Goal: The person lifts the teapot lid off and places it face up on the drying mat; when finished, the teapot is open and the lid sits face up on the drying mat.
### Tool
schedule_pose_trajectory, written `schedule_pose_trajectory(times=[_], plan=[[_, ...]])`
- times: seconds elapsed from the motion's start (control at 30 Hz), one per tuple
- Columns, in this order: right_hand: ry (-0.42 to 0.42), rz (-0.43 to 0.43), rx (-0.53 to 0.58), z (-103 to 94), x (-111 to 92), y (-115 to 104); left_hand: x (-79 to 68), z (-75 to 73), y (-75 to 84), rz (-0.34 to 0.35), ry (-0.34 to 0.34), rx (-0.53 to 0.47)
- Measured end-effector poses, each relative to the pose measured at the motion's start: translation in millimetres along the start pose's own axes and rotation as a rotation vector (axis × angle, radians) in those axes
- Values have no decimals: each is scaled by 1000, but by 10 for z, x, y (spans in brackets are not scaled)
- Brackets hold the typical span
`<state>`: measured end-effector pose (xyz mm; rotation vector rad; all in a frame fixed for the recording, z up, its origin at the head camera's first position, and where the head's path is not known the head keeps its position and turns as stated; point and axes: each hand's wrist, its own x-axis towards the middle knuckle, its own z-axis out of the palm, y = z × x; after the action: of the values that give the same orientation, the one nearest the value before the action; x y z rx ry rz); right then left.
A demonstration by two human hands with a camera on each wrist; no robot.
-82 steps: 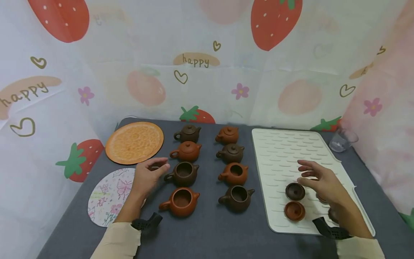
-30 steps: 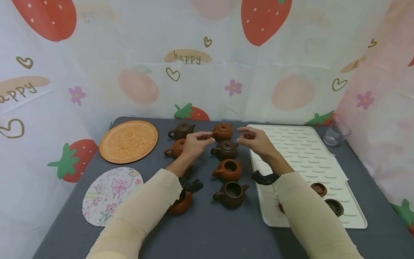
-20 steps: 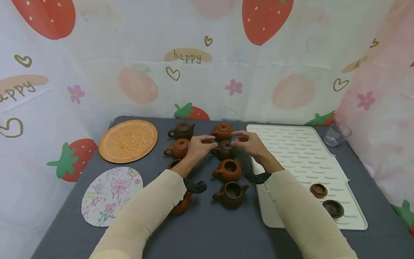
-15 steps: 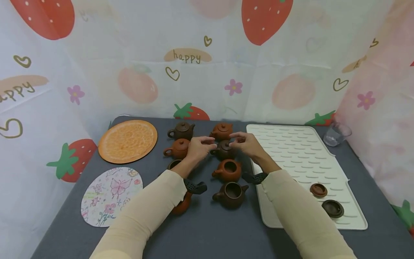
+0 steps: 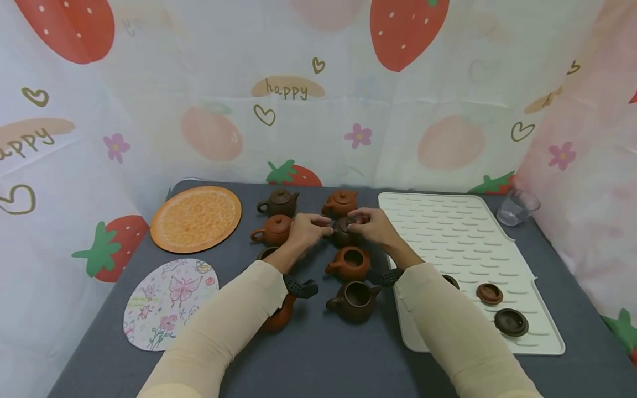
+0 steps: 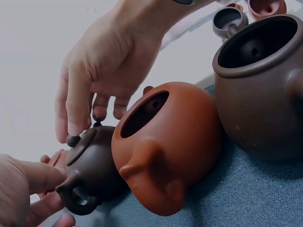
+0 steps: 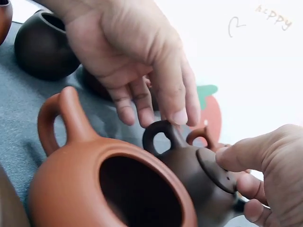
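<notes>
A lidded dark brown teapot (image 5: 343, 236) stands third from the front in the right column. My left hand (image 5: 304, 229) reaches it from the left, thumb and index finger pinching its handle (image 6: 75, 208). From the right, my right hand (image 5: 373, 224) comes over the top. Its thumb and fingertips pinch the knob of the lid (image 7: 215, 170), which sits on the teapot; my fingers mostly hide the knob in the right wrist view. In front stands a lidless orange-brown teapot (image 5: 348, 263), then a lidless dark one (image 5: 353, 302). A lidded orange-brown teapot (image 5: 340, 203) stands behind.
Left-column teapots include a dark one (image 5: 278, 202) and an orange-brown one (image 5: 273, 229); my left arm covers nearer ones. A white ridged mat (image 5: 438, 221) bears lids, including a dark one (image 5: 511, 322). An orange round mat (image 5: 196, 218), patterned mat (image 5: 169, 304) and clear cup (image 5: 517, 207) lie around.
Both hands have come inward from over the left-hand teapots and the white mat to the dark lidded teapot. The right hand has since lowered leftward onto its lid. Teapots stay in place.
</notes>
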<state>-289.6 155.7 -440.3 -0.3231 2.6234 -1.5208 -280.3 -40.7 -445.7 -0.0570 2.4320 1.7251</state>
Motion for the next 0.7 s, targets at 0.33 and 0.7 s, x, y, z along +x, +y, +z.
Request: schedule_pose_trajectory(times=[0.33,0.7], plan=[[54,-29,-214,59,17,-35,19,31,17,-53,23,117],[80,-46,-301,54,12,-52,33,46,-2,-38,24,131]])
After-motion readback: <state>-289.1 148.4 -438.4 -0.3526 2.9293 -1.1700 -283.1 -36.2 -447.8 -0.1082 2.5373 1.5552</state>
